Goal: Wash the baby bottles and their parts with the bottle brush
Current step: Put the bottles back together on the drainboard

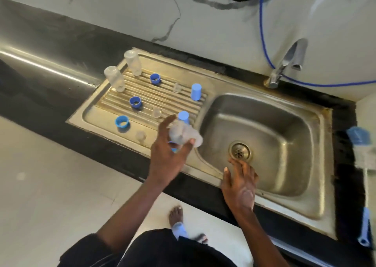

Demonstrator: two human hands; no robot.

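Note:
My left hand (168,154) grips a clear baby bottle (183,134), tilted with its mouth toward the sink basin (284,144). My right hand (242,181) hovers with spread fingers over the basin's front rim, near the drain (240,151), holding nothing. Two clear bottles (115,79) (133,62) stand upside down at the far left of the drainboard (162,95). Blue collar rings (155,78) (136,102) (122,121), two blue caps (196,91) (183,117) and clear teats (176,87) (157,112) (140,135) lie on its ribs. The bottle brush (364,156) rests on the counter at the right.
A steel tap (289,63) stands behind the basin with a blue hose (264,42) running along the wall. Black counter (61,42) surrounds the sink. My bare foot (176,215) is on the pale floor below.

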